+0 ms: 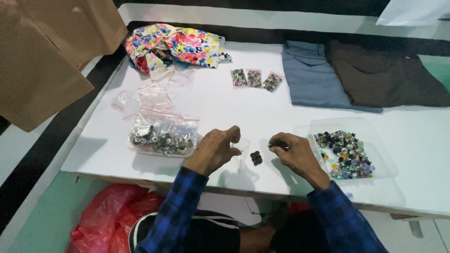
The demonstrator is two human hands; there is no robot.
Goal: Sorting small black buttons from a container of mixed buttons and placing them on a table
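The person sits at a white counter (243, 107), both forearms in blue-and-black checked sleeves.

The left hand (216, 149) is curled, fingers pinched on the upper edge of a small clear plastic bag (241, 151) that hangs from the fingertips and touches the counter. The right hand (291, 152) is closed to a pinch; a small dark item sits between thumb and forefinger, too small to identify with certainty — likely one button. The two hands are near each other, apart, with a small pile of dark buttons (256, 158) lying on the counter between them, just beside the bag.

Just right of the right hand stands a clear plastic tray (379, 152) holding mixed buttons (344, 154) in many colours — black, green, silver among them. Left of the left hand lies a larger zip bag of metallic buttons (163, 133), with several empty small zip bags (152, 96) behind it. Three filled small bags (255, 78) lie in a row at mid-counter.

At the far edge: a floral garment (176, 47) on the left, a folded blue-grey garment (311, 77) and a dark brown garment (384, 75) on the right. A tan cloth (42, 56) hangs at upper left. A red plastic bag (110, 215) lies on the floor below the counter.
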